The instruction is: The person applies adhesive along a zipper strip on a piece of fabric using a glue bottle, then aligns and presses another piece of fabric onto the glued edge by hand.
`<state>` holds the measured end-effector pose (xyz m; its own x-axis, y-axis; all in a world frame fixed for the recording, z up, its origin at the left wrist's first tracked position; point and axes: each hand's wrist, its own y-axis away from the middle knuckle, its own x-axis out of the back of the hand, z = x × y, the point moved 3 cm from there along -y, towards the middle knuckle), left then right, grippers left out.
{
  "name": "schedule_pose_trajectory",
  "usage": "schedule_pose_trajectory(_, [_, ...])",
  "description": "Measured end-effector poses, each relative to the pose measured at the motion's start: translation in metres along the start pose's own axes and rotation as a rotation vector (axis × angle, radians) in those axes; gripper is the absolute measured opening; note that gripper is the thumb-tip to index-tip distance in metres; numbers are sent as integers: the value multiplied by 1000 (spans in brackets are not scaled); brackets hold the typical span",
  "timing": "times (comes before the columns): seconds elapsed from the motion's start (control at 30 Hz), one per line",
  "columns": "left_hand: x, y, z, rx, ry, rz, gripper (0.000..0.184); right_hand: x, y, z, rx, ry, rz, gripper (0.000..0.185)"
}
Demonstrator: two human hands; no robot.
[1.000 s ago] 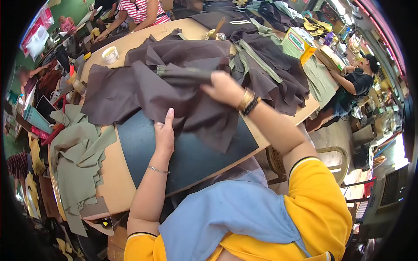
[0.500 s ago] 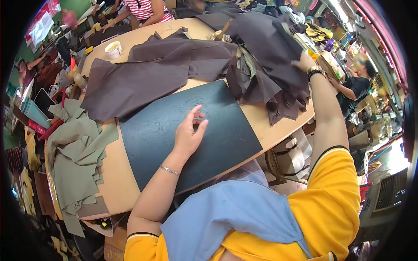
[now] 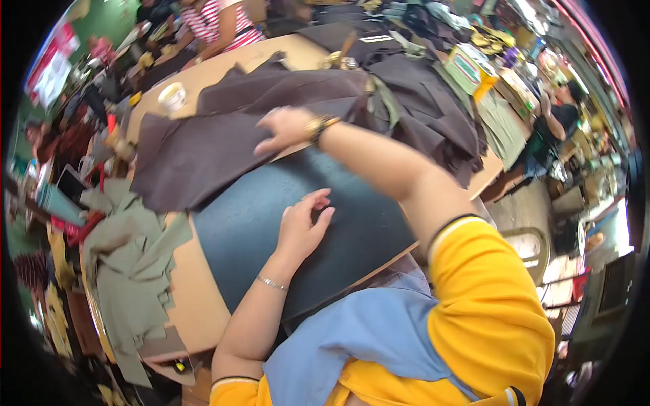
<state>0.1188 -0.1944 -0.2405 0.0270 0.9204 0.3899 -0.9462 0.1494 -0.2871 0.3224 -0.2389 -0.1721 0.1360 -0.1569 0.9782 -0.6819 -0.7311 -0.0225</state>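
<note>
Position of the bare right hand (image 3: 288, 126) changed most. Half a second ago it was far right, at the raised edge of the dark brown fabric heap (image 3: 440, 108); now it was back across the body, above the near edge of the flat dark brown fabric sheet (image 3: 196, 159). Its fingers were spread wide, nothing seen in them. Motion blur; couldn't tell if it touched the sheet.

Sheet lay on the pale tan tabletop (image 3: 196, 284), left of the heap, overlapping the far left edge of the flat black rectangular board (image 3: 250, 237). Same layout as before.

Heap had dropped: the green, white and yellow cardboard box (image 3: 470, 71) behind it, mostly covered earlier, showed its printed side again.

Bare left hand (image 3: 306, 223) stayed over the board, fingers loosely curled, thumb apart, narrow gap, no fabric in it. Contact with the board: couldn't tell.
</note>
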Motion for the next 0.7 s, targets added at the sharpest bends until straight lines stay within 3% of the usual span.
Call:
schedule_pose_trajectory(0.07, [2, -2, 1, 32, 80, -3, 33, -40, -19, -10, 79, 18, -29, 75])
schedule_pose_trajectory(0.13, [1, -3, 0, 14, 83, -7, 32, -66, -43, -7, 9, -142, 56, 39])
schedule_pose_trajectory(0.17, [1, -3, -1, 11, 84, 2, 31, -68, -46, -8, 21, -86, 128, 32])
schedule_pose_trajectory(0.2, [1, -3, -2, 38, 79, -10, 31, -69, -50, -4, 79, -133, 275, 31])
schedule_pose_trajectory(0.27, [0, -3, -5, 34, 107, -24, 32, -44, -65, 8, -6, -518, 428, 34])
schedule_pose_trajectory(0.33, [-1, -2, -4, 19, 101, -27, 32, 17, -64, 28, -76, -577, 595, 35])
schedule_pose_trajectory(0.37, [0, -2, -1, 3, 79, -31, 32, 57, -56, 39, -119, -500, 528, 30])
schedule_pose_trajectory(0.4, [2, -2, 2, -13, 56, -34, 32, 90, -42, 57, -28, -179, 716, 26])
schedule_pose_trajectory(0.43, [2, -2, 3, -16, 49, -36, 32, 116, -56, 94, 121, 620, 699, 25])
schedule_pose_trajectory(0.47, [2, -2, 3, -21, 42, -39, 32, 150, -42, 124, -22, 674, 688, 26])
schedule_pose_trajectory(0.5, [3, -3, 4, -26, 36, -40, 32, 185, -14, 154, -47, 355, 833, 30])
schedule_pose_trajectory(0.57, [3, -3, 5, -14, 42, -52, 33, 220, 29, 244, -115, 718, 1238, 21])
schedule_pose_trajectory(0.6, [3, -4, 5, -8, 46, -61, 33, 253, 94, 191, -284, -69, 1434, 29])
schedule_pose_trajectory(0.63, [2, -3, 6, -10, 8, -63, 32, 261, 128, 209, -508, -23, 1255, 33])
schedule_pose_trajectory(0.67, [2, -2, 7, -11, -31, -67, 32, 264, 153, 252, -770, 74, 1237, 35])
schedule_pose_trajectory(0.7, [1, -2, 8, -12, -70, -72, 32, 271, 195, 261, -569, 162, 1175, 26])
